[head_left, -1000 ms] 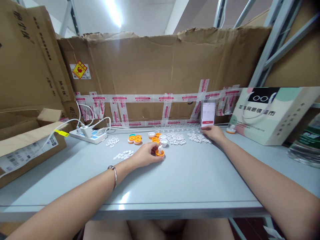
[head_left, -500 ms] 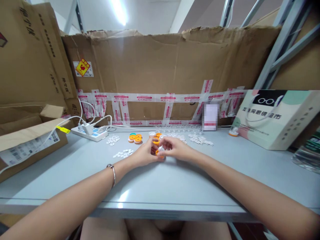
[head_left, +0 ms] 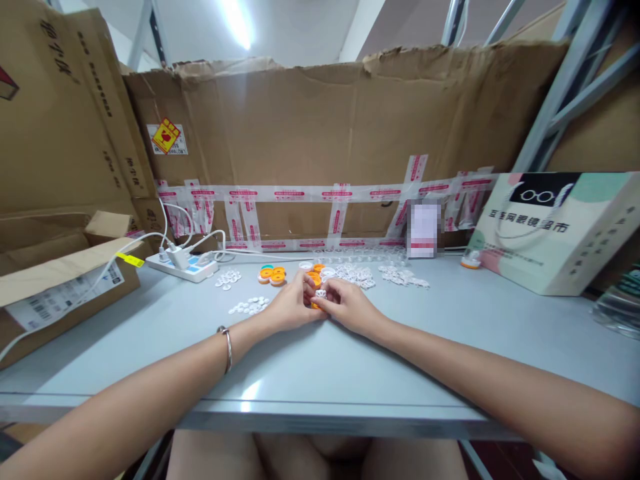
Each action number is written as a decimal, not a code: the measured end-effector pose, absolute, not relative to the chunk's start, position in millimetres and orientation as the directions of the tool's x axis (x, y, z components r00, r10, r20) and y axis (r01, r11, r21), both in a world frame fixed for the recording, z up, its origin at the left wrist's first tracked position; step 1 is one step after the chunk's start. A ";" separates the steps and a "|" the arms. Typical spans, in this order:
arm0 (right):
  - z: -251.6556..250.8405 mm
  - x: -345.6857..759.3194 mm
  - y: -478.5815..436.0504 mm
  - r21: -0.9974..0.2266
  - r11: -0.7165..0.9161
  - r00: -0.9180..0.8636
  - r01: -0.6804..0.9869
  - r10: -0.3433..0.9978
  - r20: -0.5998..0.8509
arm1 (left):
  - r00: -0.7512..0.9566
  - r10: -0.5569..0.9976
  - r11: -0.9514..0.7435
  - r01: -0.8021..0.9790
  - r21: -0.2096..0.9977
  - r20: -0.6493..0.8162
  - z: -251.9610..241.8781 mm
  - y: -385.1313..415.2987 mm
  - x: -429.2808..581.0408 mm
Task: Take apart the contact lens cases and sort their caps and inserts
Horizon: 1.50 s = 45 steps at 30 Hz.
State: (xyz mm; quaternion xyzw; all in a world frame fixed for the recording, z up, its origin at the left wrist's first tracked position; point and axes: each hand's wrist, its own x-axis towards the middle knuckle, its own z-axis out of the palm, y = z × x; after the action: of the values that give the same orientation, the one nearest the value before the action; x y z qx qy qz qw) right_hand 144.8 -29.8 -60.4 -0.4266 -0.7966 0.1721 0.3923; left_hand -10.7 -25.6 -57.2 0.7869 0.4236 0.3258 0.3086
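Observation:
Close together above the table (head_left: 320, 363), my two hands meet at a small orange ring-shaped part with a white plastic piece (head_left: 321, 293) on top. My left hand (head_left: 296, 301) curls round the orange part from the left, its fingers closed on it. From the right, my right hand (head_left: 346, 303) pinches at the white piece with thumb and fingers. Much of the orange part is hidden behind the fingers. Just beyond the hands lie more orange rings (head_left: 315, 268) and a white ring (head_left: 327, 273). A cluster of orange and green caps (head_left: 273, 275) sits to the left.
Small white discs (head_left: 250, 305) and other white pieces (head_left: 229, 279) lie left; white plastic parts (head_left: 354, 275) lie right of centre. A power strip (head_left: 183, 267) with cables, an open carton (head_left: 65, 293), a paper bag (head_left: 540, 233) and a water bottle (head_left: 620, 300) stand round the table.
My right hand has drawn lower and closer round the white piece, which now sits more squarely on the orange part. My left hand has barely moved. The view has shifted slightly.

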 end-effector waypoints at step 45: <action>-4.5 153.0 -67.2 -0.905 0.421 -0.259 -0.064 0.869 0.423 | 0.358 0.363 -0.865 0.473 0.168 0.860 -5.1 -57.7 -16.5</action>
State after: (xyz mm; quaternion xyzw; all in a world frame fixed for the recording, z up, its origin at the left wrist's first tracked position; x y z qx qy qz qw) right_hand 153.0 -67.2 -4.5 -0.3057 -0.6583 0.4426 0.5265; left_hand -16.5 -57.7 -5.1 0.8222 0.2541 0.5065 -0.0543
